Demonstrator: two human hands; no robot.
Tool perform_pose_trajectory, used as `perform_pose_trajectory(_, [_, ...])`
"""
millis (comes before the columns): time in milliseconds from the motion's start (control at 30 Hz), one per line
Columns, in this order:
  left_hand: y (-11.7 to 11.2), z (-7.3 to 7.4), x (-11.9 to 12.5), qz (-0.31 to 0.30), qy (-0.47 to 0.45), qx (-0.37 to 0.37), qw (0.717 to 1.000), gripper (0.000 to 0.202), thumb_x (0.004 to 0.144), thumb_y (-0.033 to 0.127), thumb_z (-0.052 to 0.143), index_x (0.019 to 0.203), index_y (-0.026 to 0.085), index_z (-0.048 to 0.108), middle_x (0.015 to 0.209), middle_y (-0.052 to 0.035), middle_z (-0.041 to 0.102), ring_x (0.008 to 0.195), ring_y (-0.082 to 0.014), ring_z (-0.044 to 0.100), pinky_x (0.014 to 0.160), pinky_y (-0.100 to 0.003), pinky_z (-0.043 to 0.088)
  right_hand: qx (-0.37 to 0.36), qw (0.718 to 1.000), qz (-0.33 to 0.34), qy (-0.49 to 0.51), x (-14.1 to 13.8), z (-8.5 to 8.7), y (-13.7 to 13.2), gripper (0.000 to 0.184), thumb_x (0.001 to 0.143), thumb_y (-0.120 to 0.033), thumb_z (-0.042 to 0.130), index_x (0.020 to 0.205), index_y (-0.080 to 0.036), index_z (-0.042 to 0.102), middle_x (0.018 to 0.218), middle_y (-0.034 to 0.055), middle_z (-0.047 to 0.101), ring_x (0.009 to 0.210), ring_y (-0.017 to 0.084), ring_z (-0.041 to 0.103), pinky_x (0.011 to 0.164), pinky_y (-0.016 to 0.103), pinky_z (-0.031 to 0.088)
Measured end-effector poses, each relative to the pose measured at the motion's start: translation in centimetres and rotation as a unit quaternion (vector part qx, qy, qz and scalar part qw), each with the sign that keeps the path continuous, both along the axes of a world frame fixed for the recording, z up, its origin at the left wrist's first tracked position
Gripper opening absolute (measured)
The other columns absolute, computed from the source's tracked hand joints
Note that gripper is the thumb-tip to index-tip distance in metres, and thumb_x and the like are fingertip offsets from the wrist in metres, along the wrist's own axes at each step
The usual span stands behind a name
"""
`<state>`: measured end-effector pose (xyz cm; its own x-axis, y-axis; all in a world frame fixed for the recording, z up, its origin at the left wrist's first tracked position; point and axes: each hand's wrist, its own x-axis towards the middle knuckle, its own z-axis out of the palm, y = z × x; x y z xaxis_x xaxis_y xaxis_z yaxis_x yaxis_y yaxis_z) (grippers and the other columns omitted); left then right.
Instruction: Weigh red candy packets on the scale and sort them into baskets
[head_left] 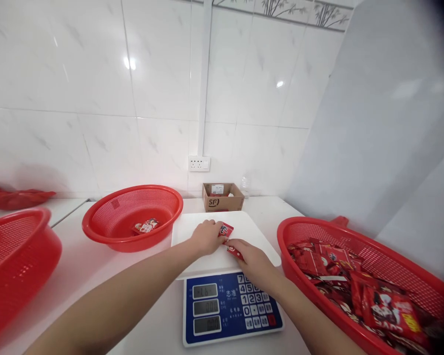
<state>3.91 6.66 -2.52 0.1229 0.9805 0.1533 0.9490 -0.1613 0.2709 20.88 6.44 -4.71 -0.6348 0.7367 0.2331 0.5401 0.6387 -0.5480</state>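
Observation:
Above the white weighing plate of a digital scale (257, 236), my left hand (206, 236) is closed on a small red packet (226, 230) with dark and white print. My right hand (252, 259) pinches a red packet (235, 252) just below it, and the two hands nearly touch. Whether these are two packets or two ends of one, I cannot tell. The scale's blue keypad panel (233, 305) faces me, partly covered by my right forearm.
To the right stands a red plastic basket (296, 224) heaped with red packets (336, 261). Left of the scale, another red basket (107, 209) holds a few packets (147, 226). A third red basket (22, 256) is at far left. Behind the scale sits a cardboard box (224, 202).

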Motion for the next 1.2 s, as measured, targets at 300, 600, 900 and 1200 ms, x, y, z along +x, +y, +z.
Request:
perform_pose_trajectory(300, [0.9,2.2,-4.7,0.071,-0.100,0.092,0.988,0.036,0.078,0.007,0.046,0.108,0.024,0.056,0.100,-0.0050,0.056,0.078,-0.0152,0.060,0.070,-0.026,0.050,0.002,1.000,-0.008,-0.017,0.1,-0.1,0.0,0.037,0.083,-0.014,0.040,0.114,-0.021,0.058,0.122,0.0068,0.060,0.109,0.021,0.057,0.092,0.033,0.042])
perform_pose_trajectory(600, [-6.3,2.3,-13.2,0.215,-0.137,0.205,0.945,0.035,0.090,0.039,0.038,0.114,0.020,0.056,0.114,-0.0095,0.055,0.103,-0.0253,0.054,0.079,-0.037,0.048,-0.003,0.999,-0.023,-0.046,0.1,0.0,-0.1,0.040,0.085,-0.018,0.039,0.121,-0.018,0.056,0.127,0.0087,0.057,0.115,0.022,0.053,0.098,0.036,0.039])
perform_pose_trajectory(900, [-11.3,-6.8,-11.6,0.153,-0.150,0.397,0.892,0.024,0.091,0.032,0.039,0.105,0.021,0.055,0.099,-0.0080,0.064,0.096,-0.0226,0.058,0.083,-0.038,0.048,-0.001,0.999,-0.021,-0.033,-4.2,2.5,1.2,0.031,0.088,-0.026,0.041,0.111,-0.020,0.061,0.105,0.0107,0.065,0.098,0.024,0.060,0.084,0.037,0.044])
perform_pose_trajectory(1200, [-12.0,-8.6,-11.2,0.115,-0.181,0.351,0.912,0.025,0.091,0.032,0.040,0.111,0.021,0.051,0.105,-0.0098,0.063,0.100,-0.0238,0.059,0.084,-0.040,0.049,0.014,0.997,0.050,0.055,-17.1,7.9,2.5,0.027,0.087,-0.024,0.046,0.111,-0.020,0.057,0.110,0.0051,0.065,0.104,0.021,0.058,0.089,0.035,0.043])
